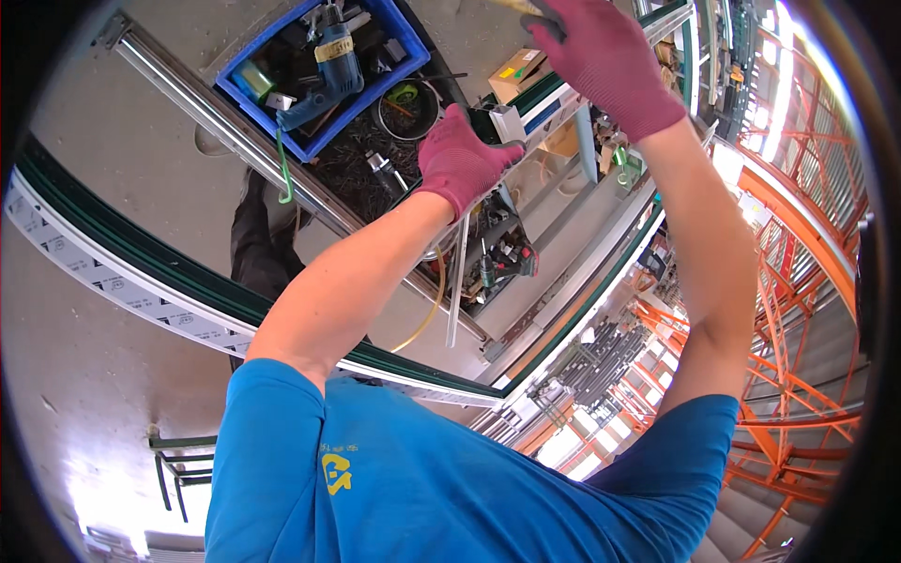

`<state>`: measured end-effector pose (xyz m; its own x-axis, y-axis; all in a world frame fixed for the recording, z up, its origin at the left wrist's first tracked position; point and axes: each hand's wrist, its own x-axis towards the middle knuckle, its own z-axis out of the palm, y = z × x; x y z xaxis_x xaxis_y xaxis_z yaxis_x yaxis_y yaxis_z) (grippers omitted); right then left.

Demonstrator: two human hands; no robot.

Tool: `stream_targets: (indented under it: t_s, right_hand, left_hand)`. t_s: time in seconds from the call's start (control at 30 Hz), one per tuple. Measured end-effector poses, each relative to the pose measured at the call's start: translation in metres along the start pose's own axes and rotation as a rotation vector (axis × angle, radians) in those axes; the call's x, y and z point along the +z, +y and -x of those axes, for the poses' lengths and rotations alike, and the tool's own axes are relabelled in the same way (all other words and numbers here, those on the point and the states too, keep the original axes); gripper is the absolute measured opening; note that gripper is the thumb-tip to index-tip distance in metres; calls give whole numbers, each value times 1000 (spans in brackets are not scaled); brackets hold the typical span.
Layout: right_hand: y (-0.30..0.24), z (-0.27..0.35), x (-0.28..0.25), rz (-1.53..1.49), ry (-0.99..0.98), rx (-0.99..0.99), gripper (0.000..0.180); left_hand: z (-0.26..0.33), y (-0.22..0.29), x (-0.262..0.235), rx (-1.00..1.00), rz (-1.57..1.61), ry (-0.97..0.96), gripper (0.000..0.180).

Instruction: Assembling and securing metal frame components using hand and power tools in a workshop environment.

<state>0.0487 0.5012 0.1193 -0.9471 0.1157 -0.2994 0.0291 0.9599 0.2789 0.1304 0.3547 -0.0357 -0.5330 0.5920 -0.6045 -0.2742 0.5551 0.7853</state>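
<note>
Both my hands wear maroon knit gloves. My left hand point(463, 164) is by the squared end of a white and green frame profile point(508, 124), its thumb raised and its fingers stretched to the right, apart from the thumb. Whether its palm touches the profile, I cannot tell. Higher up on the right, my right hand point(610, 68) is closed round a thin tan stick point(518, 6), which runs out of the picture at the top edge. What the stick belongs to is not visible.
A blue crate point(410, 64) holds a blue power drill point(338, 68) and loose parts. Beside it are a round bowl point(385, 114) and a silver metal fitting point(377, 163). A cordless drill point(487, 269) sits lower down. A long green and white profile point(141, 298) crosses before me.
</note>
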Motion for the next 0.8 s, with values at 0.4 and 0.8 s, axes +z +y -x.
stream_targets:
  t_s: [0.4, 0.8]
  right_hand:
    - [-4, 2, -3, -110, -165, 91, 38]
    - [-21, 87, -57, -940, 29, 819, 63]
  left_hand:
    - [0, -1, -1, -33, 22, -33, 91]
    - [-13, -12, 7, 149, 271, 166, 83]
